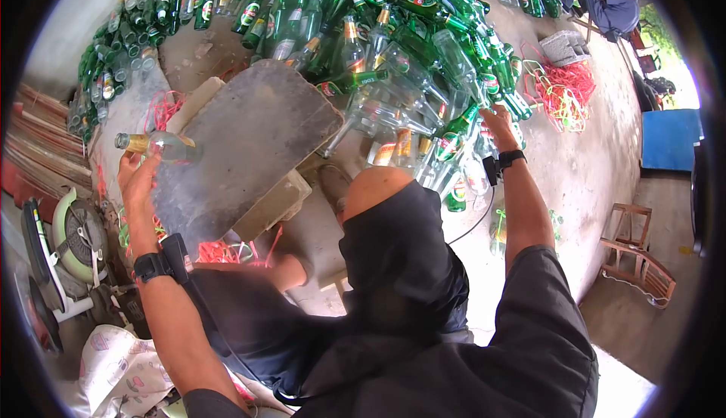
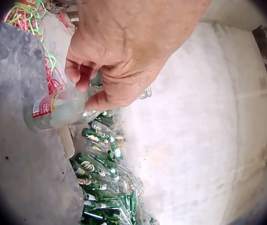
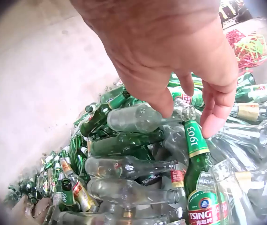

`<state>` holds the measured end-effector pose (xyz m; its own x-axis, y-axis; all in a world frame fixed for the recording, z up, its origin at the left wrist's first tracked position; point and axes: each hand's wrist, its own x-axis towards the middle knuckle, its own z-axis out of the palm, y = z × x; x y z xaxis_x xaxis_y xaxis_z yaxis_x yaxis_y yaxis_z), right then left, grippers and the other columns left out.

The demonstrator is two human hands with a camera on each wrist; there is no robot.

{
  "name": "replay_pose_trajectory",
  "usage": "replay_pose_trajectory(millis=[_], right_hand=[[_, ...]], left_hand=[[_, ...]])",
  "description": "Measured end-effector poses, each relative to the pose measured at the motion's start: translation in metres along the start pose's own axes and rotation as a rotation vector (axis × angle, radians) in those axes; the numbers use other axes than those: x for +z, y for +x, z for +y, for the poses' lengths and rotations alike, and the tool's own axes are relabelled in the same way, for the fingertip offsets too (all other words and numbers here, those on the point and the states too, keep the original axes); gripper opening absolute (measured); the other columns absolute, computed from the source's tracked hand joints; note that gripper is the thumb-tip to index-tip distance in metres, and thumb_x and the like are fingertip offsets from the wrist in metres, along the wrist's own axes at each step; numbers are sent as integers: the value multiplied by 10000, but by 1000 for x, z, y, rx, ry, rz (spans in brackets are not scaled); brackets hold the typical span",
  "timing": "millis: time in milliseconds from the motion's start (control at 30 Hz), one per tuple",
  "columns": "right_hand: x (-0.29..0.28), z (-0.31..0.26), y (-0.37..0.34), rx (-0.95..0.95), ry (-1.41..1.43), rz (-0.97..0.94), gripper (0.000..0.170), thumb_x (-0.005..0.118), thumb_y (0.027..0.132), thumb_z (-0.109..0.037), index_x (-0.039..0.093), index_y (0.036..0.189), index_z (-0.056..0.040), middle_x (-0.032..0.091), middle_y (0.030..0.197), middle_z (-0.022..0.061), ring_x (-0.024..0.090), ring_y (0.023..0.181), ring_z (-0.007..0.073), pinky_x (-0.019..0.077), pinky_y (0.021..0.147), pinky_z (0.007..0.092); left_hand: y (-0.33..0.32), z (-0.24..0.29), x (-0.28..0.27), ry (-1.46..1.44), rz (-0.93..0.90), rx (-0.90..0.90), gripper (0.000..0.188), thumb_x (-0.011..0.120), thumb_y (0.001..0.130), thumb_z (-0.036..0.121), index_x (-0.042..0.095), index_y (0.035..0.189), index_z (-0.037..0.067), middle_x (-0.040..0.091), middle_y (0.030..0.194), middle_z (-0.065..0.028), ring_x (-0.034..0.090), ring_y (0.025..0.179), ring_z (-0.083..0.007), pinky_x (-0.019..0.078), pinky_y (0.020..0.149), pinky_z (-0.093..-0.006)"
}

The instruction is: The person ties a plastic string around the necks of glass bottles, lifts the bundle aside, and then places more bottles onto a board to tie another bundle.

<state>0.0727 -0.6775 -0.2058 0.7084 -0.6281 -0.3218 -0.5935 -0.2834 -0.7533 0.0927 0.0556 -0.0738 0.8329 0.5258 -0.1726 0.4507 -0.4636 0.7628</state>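
My left hand [image 1: 138, 180] grips a clear glass bottle [image 1: 172, 148] near its neck, over the left edge of a dark slab [image 1: 249, 138]. In the left wrist view the bottle [image 2: 58, 110] lies sideways under the hand [image 2: 124, 51], a red and white label towards its base. My right hand [image 1: 499, 129] is at the near right side of a big bottle heap. In the right wrist view its thumb and fingers stand apart on either side of a green bottle's neck [image 3: 194, 136] marked 1903, fingertips right at the foil. Clear bottles [image 3: 136, 117] lie beside it.
Green and clear bottles [image 1: 408, 40] pile up beyond the slab. Tangled red and green straps [image 1: 567, 89] lie near a grey block [image 1: 566, 47]. A wheeled machine [image 1: 76, 236] stands left, a wooden chair [image 1: 635, 259] lies right. A person [image 1: 605, 6] sits at the far right.
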Motion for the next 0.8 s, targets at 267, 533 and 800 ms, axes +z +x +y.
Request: replay_pose_trajectory(millis=[267, 533, 800], right_hand=[[10, 38, 45, 39, -69, -24, 642, 703, 828, -156, 389, 1367, -6, 591, 947, 106, 595, 760, 188, 567, 592, 345], [21, 38, 54, -58, 75, -35, 509, 708, 806, -132, 501, 1236, 43, 641, 939, 168, 664, 749, 216, 589, 542, 344], [24, 38, 68, 5, 137, -56, 480, 687, 842, -135, 497, 1244, 45, 642, 964, 150, 678, 802, 229, 595, 626, 325]], left_hand=[[-5, -7, -13, -23, 2, -45, 737, 720, 757, 133, 410, 1424, 74, 489, 1376, -115, 550, 739, -103, 412, 556, -241], [-8, -8, -16, -22, 38, -86, 730, 693, 752, 95, 410, 1424, 71, 529, 1337, -101, 546, 728, -106, 414, 564, -244], [-11, -8, -17, 24, 24, -93, 717, 684, 757, 122, 420, 1422, 80, 545, 1322, -90, 549, 733, -116, 431, 589, -267]])
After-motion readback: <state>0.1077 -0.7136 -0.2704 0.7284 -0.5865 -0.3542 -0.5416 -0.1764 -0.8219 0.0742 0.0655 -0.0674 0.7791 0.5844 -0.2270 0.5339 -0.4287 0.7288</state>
